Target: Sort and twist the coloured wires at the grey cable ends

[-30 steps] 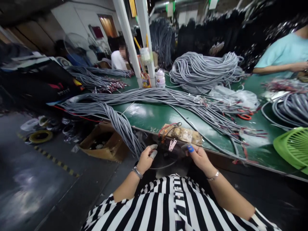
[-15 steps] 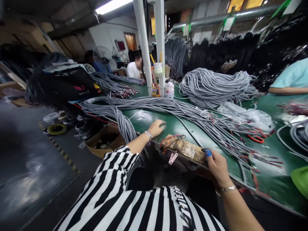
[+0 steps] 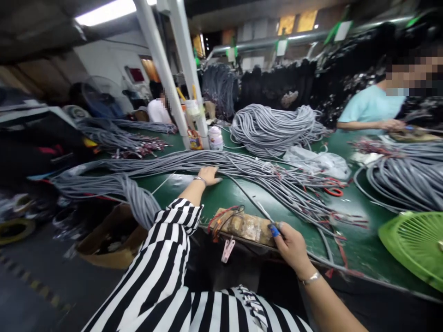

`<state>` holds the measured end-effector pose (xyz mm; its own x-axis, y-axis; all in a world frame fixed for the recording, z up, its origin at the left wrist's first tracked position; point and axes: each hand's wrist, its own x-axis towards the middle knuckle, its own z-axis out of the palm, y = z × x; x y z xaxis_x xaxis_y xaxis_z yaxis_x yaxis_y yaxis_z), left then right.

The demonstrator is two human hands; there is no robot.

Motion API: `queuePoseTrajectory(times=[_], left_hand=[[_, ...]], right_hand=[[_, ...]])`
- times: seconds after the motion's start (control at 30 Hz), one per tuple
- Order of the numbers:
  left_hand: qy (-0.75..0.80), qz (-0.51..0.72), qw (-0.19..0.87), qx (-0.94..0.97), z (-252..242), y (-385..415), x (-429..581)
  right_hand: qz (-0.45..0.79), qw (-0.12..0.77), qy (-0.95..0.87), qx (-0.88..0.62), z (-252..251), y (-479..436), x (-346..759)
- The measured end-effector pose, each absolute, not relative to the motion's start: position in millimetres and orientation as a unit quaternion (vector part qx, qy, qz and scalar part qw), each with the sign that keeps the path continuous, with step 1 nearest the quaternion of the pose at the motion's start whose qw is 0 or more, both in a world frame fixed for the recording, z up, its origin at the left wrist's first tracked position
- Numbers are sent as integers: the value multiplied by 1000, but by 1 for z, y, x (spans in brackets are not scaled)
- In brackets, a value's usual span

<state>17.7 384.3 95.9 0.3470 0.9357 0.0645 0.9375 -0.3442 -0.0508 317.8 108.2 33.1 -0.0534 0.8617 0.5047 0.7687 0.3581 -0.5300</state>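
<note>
We note the left hand (image 3: 207, 176) reaching over the green table (image 3: 224, 196), at the near edge of the long grey cable bundle (image 3: 166, 162); its thumb stands apart from the fingers, but we cannot tell whether it grips a cable. Our right hand (image 3: 293, 244), thumb and forefinger close together, is at the right end of the taped block (image 3: 251, 228) on the table's front edge. A single grey cable (image 3: 242, 188) runs to it; we cannot confirm a pinch. A pink clip (image 3: 227, 250) hangs below the block.
</note>
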Motion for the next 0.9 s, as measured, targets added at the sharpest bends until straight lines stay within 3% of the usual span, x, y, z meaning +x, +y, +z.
queuePoseTrajectory(times=[0.47, 0.9], left_hand=[[-501, 135, 99, -849, 99, 328, -10], [-568, -62, -36, -820, 92, 311, -5]], right_hand=[[89, 378, -702, -598, 46, 104, 313], [39, 393, -713, -579, 26, 110, 321]])
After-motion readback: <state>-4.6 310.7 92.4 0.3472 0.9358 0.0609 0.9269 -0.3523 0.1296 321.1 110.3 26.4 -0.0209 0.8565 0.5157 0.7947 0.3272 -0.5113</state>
